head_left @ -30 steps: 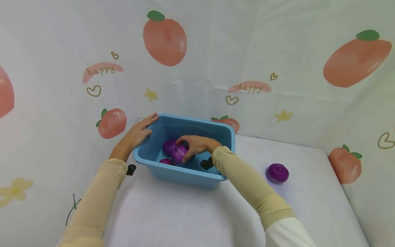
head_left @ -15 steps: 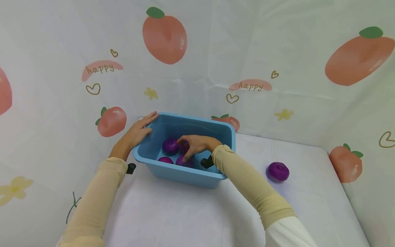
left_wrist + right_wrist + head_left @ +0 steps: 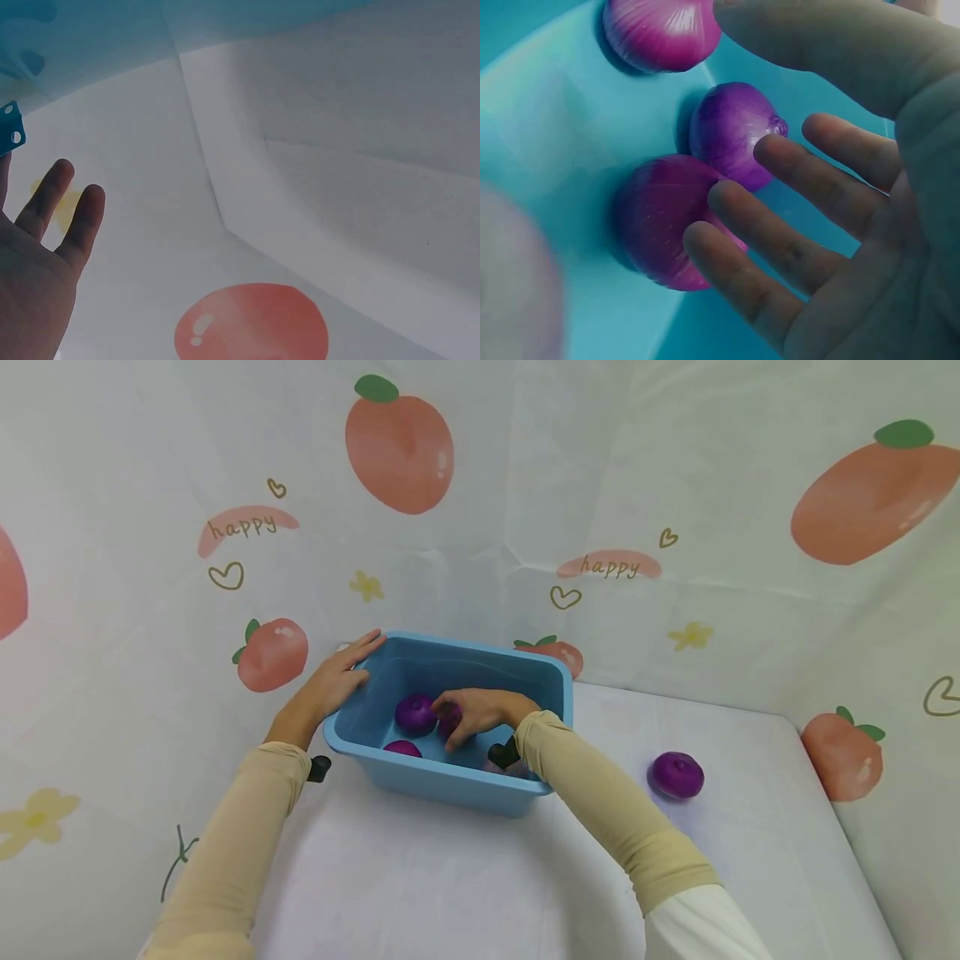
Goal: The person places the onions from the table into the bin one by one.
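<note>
A blue plastic bin [image 3: 450, 802] stands on the table with several purple onions inside. My left hand [image 3: 335, 681] rests on its left rim; in the left wrist view two fingers [image 3: 81, 232] stretch out straight. My right hand [image 3: 480, 710] reaches down into the bin, fingers spread and holding nothing. In the right wrist view its fingertips lie right at a dark purple onion [image 3: 664, 221] and a smaller onion [image 3: 727, 135]. Beyond the thumb lies another onion [image 3: 660, 34]. A pale, blurred round shape [image 3: 514, 277] fills the left edge.
One more purple onion [image 3: 677, 775] lies on the white-covered table [image 3: 450, 893], right of the bin. White cloth walls [image 3: 480, 527] printed with fruit stand close behind and at the sides. A black wrist camera [image 3: 504, 753] hangs below the right wrist, inside the bin.
The onion under my right hand has rolled toward the near right of the bin, now partly behind the wrist camera. The right fingers no longer hold it. My left hand stays on the rim.
</note>
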The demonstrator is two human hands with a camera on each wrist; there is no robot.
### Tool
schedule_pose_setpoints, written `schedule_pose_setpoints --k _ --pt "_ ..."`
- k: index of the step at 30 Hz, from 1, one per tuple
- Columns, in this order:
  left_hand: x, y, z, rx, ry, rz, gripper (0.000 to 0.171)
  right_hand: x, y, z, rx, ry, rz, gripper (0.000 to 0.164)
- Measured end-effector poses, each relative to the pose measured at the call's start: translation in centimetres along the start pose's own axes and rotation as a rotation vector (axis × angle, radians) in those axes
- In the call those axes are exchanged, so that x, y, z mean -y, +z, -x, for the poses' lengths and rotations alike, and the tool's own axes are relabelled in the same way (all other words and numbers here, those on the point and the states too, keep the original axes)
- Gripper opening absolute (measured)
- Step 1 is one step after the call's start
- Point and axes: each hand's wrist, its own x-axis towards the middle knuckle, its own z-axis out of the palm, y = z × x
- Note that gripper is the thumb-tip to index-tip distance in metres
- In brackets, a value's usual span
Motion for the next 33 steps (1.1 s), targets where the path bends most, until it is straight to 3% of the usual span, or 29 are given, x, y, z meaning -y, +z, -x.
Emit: schedule_pose_setpoints --k 10,18,26,29,33 --pt "0.0 -0.2 -0.2 -0.003 0.015 -0.012 0.069 0.3 -0.5 0.3 -0.023 0.008 0.02 0.079" --pt "0.2 -0.1 -0.2 -0.001 0.019 -0.009 0.069 1.2 -2.2 1.9 -0.159 -0.044 -0.125 0.072" --pt "0.2 0.0 0.0 -0.004 0.031 0.006 0.069 1.3 -5.0 7.8 -0.327 -0.151 -0.162 0.066" --pt "0.1 0.0 0.1 -0.001 0.027 0.006 0.069 0.0 -5.9 10.8 -0.417 -0.121 -0.136 0.066" --pt "-0.1 -0.2 0.2 0.001 0.025 -0.001 0.069 -2.6 -6.5 14.9 -0.52 -0.014 -0.085 0.063"
